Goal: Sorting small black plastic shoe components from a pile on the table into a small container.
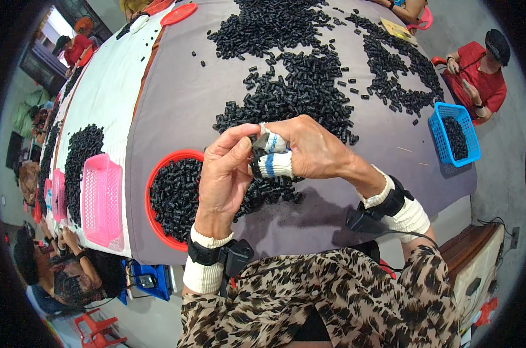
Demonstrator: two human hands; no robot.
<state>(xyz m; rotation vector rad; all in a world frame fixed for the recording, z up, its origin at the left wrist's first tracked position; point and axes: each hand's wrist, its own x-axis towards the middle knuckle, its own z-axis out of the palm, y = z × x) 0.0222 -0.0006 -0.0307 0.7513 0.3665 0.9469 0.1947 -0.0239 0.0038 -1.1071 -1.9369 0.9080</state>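
Observation:
My two hands meet above the near middle of the table. My left hand (223, 171) is closed, thumb and forefinger pinching a small black part (253, 140) that is mostly hidden. Against it, my right hand (321, 148) is closed on a small grey blade (262, 141), of which only the pointed end shows. White finger wraps (274, 165) with blue stripes cover some right fingers. Beside my left wrist stands a round red basin (151, 214) full of short black cylindrical parts. Beyond my hands spreads a large pile of similar black parts (292, 87).
A blue basket (476, 152) with black parts sits at the table's right edge, near a person in red (477, 81). To the left, a pink basket (103, 200) stands on a white-covered table (109, 87). Other people work around both tables. A yellow item (398, 31) lies far right.

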